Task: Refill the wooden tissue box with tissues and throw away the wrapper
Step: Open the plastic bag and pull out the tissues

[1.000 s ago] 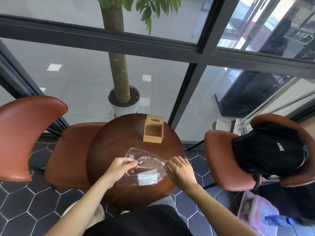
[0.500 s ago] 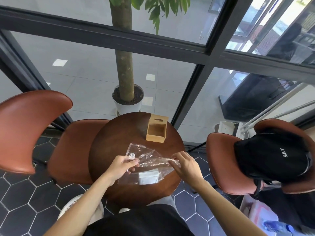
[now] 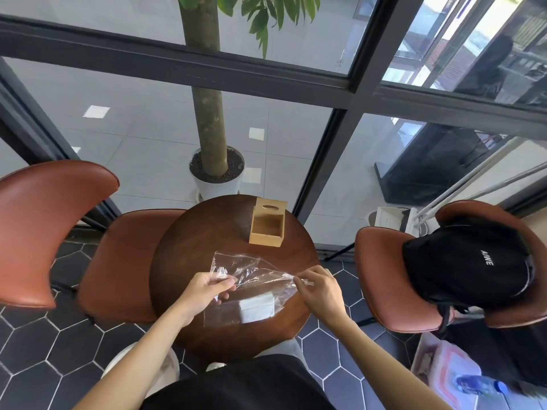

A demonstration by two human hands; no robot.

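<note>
A clear plastic wrapper (image 3: pixel 251 273) lies stretched over the near half of the round wooden table (image 3: pixel 192 247). A white stack of tissues (image 3: pixel 257 307) shows inside it at the near end. My left hand (image 3: pixel 207 291) pinches the wrapper's left edge and my right hand (image 3: pixel 318 288) pinches its right edge, so the film is pulled taut between them. The wooden tissue box (image 3: pixel 268 223) stands at the table's far side, its inside open toward me and holding nothing, with an oval slot in its far panel.
Brown leather chairs stand to the left (image 3: pixel 44 226) and right (image 3: pixel 384 276) of the table; a black bag (image 3: pixel 464 261) rests on the right one. A potted tree (image 3: pixel 217 173) stands behind the glass wall. A plastic bottle (image 3: pixel 479 386) lies at the lower right.
My hands have drawn apart, my right hand moving right, and the wrapper is stretched wider between them. The tissue stack stays inside the wrapper.
</note>
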